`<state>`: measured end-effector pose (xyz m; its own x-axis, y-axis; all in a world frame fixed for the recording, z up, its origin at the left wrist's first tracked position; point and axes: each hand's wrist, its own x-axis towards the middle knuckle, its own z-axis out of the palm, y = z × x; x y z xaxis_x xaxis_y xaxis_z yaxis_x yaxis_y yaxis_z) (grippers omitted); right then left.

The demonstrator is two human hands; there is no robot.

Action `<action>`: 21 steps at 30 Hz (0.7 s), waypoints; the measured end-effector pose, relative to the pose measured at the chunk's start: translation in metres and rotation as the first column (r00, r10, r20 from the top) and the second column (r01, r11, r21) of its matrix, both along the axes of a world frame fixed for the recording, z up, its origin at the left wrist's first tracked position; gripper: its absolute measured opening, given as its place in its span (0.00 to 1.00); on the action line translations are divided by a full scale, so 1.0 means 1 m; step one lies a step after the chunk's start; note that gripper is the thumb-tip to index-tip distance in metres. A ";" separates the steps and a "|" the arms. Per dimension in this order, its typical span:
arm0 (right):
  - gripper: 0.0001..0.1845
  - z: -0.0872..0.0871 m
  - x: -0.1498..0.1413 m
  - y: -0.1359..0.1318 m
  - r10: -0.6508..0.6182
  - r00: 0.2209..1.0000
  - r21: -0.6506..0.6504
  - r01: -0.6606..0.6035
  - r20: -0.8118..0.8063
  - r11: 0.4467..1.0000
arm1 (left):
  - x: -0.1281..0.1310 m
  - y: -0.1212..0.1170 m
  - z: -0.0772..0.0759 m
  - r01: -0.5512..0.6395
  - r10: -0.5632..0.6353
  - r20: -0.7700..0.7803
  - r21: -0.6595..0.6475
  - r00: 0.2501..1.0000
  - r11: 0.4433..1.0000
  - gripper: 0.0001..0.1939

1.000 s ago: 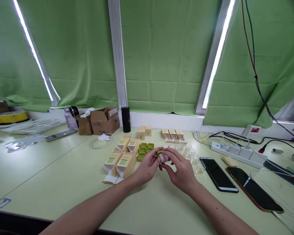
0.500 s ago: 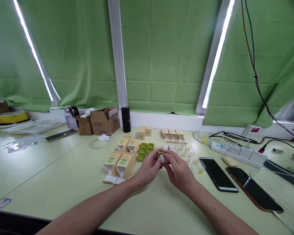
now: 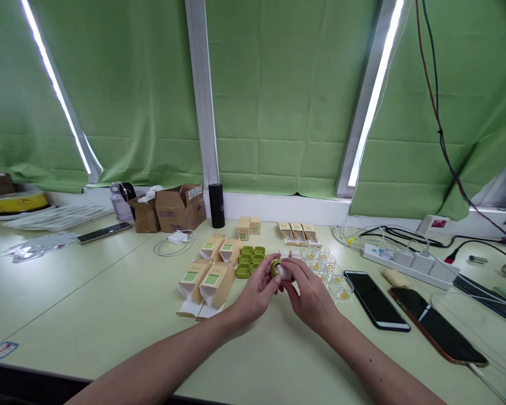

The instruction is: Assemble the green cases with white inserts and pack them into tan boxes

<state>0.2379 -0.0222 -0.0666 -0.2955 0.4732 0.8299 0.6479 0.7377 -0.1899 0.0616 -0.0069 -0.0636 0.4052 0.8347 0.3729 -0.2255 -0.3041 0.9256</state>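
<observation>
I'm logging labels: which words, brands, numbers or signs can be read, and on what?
No text is readable.
Tan boxes: print too small.
Carton: purple print, blurred.
Yellow container: dark mark, unclear.
Sticker: red mark, unclear.
Green piece, white piece: no text visible.

No words or numbers are legible. Left of the fingers point(image 3: 298, 268), tan cartons point(image 3: 224, 277) carry white-and-green labels point(image 3: 211, 279), lettering too small to read. Farther left and beyond, a cardboard box point(image 3: 181, 215) has blurred purple print point(image 3: 165, 214). Far left, nearer the viewer, lies a blue-bordered sticker point(image 3: 2, 350).
</observation>
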 end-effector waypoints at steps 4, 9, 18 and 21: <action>0.27 -0.003 0.000 0.001 0.006 1.000 0.007 -0.006 -0.009 1.000 | 0.002 -0.001 -0.002 0.047 -0.047 0.032 0.020 0.998 0.999 0.38; 0.24 -0.003 -0.002 0.000 0.017 1.000 0.011 -0.017 -0.006 1.000 | 0.004 0.001 -0.001 0.005 -0.005 0.037 -0.022 0.999 1.000 0.34; 0.24 0.000 -0.004 -0.001 0.016 1.000 0.027 -0.016 -0.006 0.999 | 0.004 -0.001 0.002 -0.026 0.026 0.009 -0.036 1.000 0.999 0.34; 0.23 0.000 -0.004 -0.002 0.014 1.000 0.022 -0.014 -0.007 1.000 | 0.005 -0.001 0.004 -0.027 0.027 0.004 -0.034 1.000 0.999 0.33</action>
